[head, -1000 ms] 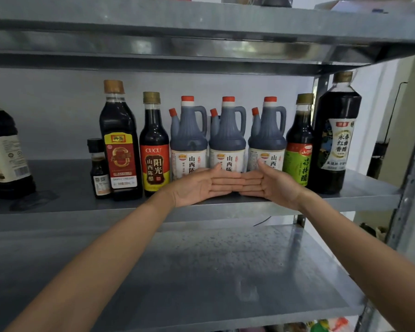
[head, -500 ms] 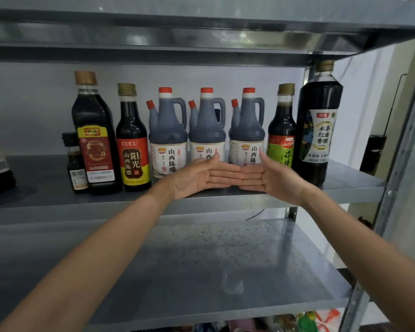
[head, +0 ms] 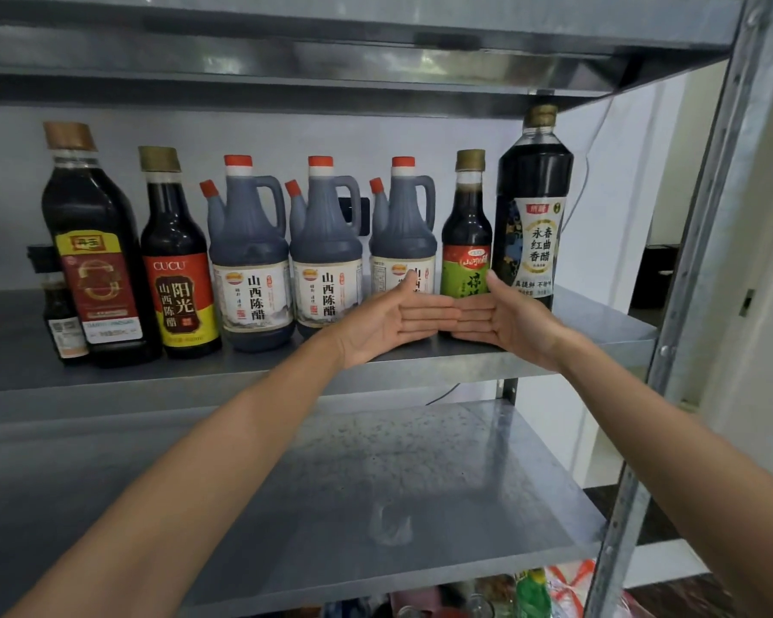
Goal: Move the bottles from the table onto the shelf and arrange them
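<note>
Bottles (head: 177, 269) of dark vinegar and sauce stand in one row on the middle shelf (head: 599, 325), near its front edge, and none is in anyone's grasp. From where I stand the row looks nearly arranged.

The left hand (head: 389, 323) and right hand (head: 505, 323) hang low in front of the third handled jug (head: 402, 234) and the green-label bottle (head: 467, 225). Palms face back toward the person and the fingers (head: 425, 314) are straight and pressed together, the tips of the two hands meeting. They hold nothing. Whether their backs touch the bottles I cannot tell.

All look full, so I judge them heavy for their size. The slim ones and the tall bottle at the right end (head: 534, 207) seem to be glass: stiff, smooth, breakable, apt to slip in a loose grip. I would take those round the body below the shoulder, not by the neck. The three jugs look like plastic, and each offers a loop handle beside its neck as the plain place to hold.

Every bottle stands upright, long axis vertical, cap up, label to the front. The jugs' small spouts point left and their handles right. Packed this closely, one tipped bottle would likely knock its neighbour, so any nudge should be low and flat.
</note>
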